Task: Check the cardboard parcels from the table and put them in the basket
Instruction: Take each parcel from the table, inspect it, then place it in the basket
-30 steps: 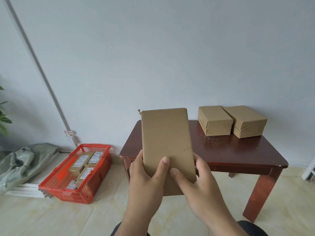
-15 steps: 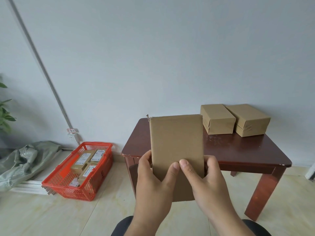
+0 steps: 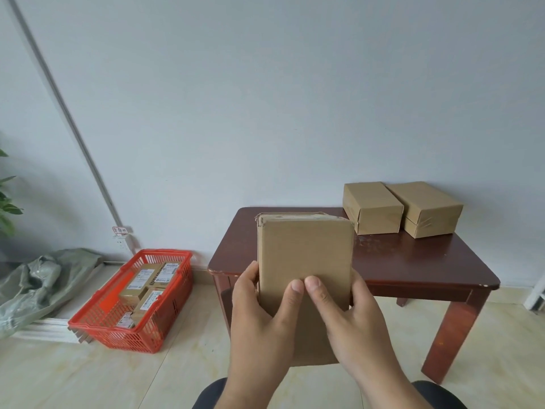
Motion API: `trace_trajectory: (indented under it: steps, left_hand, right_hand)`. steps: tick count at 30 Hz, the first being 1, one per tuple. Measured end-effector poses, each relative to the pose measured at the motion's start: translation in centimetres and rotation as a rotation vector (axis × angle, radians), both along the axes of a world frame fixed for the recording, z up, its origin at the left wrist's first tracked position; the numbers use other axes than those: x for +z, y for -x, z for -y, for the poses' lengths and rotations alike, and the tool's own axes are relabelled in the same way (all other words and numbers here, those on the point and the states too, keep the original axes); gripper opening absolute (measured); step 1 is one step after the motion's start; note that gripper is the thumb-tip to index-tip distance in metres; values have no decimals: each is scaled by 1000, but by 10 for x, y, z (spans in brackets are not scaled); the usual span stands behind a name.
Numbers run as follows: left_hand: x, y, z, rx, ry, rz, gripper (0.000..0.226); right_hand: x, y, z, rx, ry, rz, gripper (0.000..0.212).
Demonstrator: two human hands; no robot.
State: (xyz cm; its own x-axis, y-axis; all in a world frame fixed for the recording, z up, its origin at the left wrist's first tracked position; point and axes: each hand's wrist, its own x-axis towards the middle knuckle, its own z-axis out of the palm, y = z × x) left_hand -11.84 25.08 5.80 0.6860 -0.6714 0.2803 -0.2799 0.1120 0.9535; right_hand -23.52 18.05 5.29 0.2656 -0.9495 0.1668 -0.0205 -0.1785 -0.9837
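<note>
Soft, even daylight is filling the room, leaving the pale wall [image 3: 295, 84] flat and shadowless. A faint sheen is showing on the dark bench [image 3: 413, 261], which is casting only a weak shadow on the tiled floor [image 3: 88, 379]. The wide lens is bending the wall conduit [image 3: 65, 113] near the left edge; focus is holding throughout.
</note>
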Motion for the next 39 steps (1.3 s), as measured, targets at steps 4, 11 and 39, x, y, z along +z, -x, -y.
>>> trace_trajectory:
  steps: [4, 11, 39]
  left_hand:
    - [15, -4, 2, -54, 32, -11, 54]
    - [5, 3, -2, -46, -23, -11, 61]
    - [26, 2, 2, -30, 31, -132, 53]
  right_hand:
    - [-6, -1, -5, -24, 84, -46, 76]
    - [10, -4, 1, -10, 6, 43, 63]
    - [8, -6, -5, 0, -81, 28, 55]
